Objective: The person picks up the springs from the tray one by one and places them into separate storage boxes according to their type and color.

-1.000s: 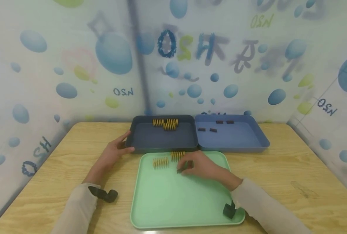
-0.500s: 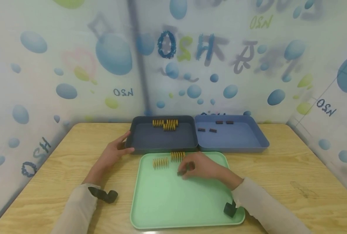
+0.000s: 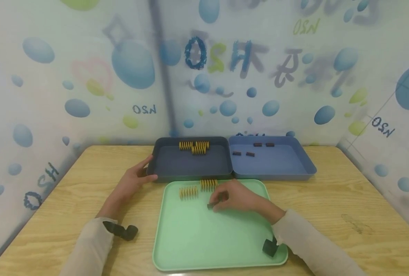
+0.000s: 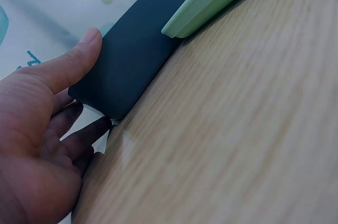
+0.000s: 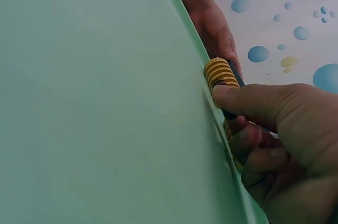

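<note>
Right hand on a dark spring, left hand steadying the dark tray.

The right hand [image 3: 237, 197] pinches a small dark spring [image 3: 212, 206] at its fingertips, low over the green tray [image 3: 204, 245], long axis running roughly left to right. Two yellow springs [image 3: 188, 192] lie just left of it, closer to this hand than to the other. The left hand [image 3: 132, 182] rests relaxed, thumb on the dark tray [image 3: 190, 165] corner, holding nothing. The blue tray [image 3: 277, 163] sits beyond the right hand.
</note>
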`<control>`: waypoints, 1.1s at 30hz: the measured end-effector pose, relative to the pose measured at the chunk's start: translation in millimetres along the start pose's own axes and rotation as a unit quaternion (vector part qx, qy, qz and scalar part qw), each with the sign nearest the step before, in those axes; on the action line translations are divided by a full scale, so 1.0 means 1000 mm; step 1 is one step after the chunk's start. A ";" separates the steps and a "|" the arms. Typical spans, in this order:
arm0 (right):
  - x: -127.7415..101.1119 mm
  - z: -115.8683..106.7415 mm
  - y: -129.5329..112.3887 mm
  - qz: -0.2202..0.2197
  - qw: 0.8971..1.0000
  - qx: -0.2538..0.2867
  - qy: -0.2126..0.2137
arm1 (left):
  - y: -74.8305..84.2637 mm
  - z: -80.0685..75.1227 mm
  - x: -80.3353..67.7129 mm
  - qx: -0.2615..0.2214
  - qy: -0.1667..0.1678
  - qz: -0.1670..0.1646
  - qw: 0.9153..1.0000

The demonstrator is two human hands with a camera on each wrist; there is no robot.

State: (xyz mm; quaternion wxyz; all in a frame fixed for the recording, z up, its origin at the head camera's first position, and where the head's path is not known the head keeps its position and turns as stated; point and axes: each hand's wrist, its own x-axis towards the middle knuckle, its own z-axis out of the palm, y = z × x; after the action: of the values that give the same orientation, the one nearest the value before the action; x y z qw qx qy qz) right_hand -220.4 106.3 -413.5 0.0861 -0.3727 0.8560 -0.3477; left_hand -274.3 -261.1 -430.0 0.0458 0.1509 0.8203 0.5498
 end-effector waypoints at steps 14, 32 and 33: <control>-0.002 -0.025 0.001 0.030 0.999 0.028 0.025 | -0.001 -0.001 0.001 0.007 -0.004 -0.010 1.000; -0.019 -0.083 0.014 0.059 0.987 0.044 0.142 | -0.001 0.000 0.000 0.006 0.000 -0.008 1.000; -0.020 -0.086 0.017 0.062 0.986 0.048 0.148 | -0.001 0.000 0.000 0.006 0.000 -0.008 1.000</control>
State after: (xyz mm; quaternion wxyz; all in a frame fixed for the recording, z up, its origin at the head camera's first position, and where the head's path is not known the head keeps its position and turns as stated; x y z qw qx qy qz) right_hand -250.3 173.9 -363.0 -0.0021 -0.2586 0.8634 -0.4331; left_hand -274.7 -260.9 -430.8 0.0490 0.1446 0.8246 0.5447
